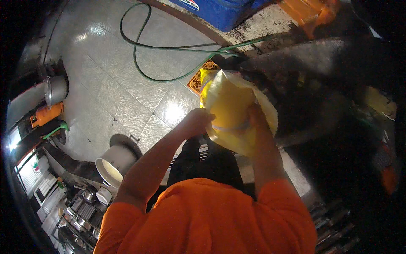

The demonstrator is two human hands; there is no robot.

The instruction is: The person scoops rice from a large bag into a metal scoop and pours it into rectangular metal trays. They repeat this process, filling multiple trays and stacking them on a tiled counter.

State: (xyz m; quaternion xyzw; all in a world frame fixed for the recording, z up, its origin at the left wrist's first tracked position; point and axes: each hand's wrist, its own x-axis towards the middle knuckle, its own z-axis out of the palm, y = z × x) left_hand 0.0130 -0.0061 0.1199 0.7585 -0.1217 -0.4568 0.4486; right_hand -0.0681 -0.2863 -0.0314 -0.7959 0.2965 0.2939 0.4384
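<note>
A yellow and whitish plastic sack (pixel 268 104) stands before me with its mouth open, and I look down into its yellow inside. My left hand (pixel 199 120) is closed on the near left part of the sack's rim. Across the right side of the mouth reaches my right hand (pixel 256 116); its fingers are in shadow against the inner wall, and their grip cannot be made out. A bluish band shows low across the inside of the sack. What the sack contains, if anything, cannot be told.
A green hose (pixel 177 48) lies looped on the grey tiled floor (pixel 104 76). One patterned orange tile (pixel 194 83) shows beside the sack. Large metal pots (pixel 119 155) stand at left, near an orange gas cylinder (pixel 47 114). A blue crate (pixel 219 14) stands ahead; the right side is dark.
</note>
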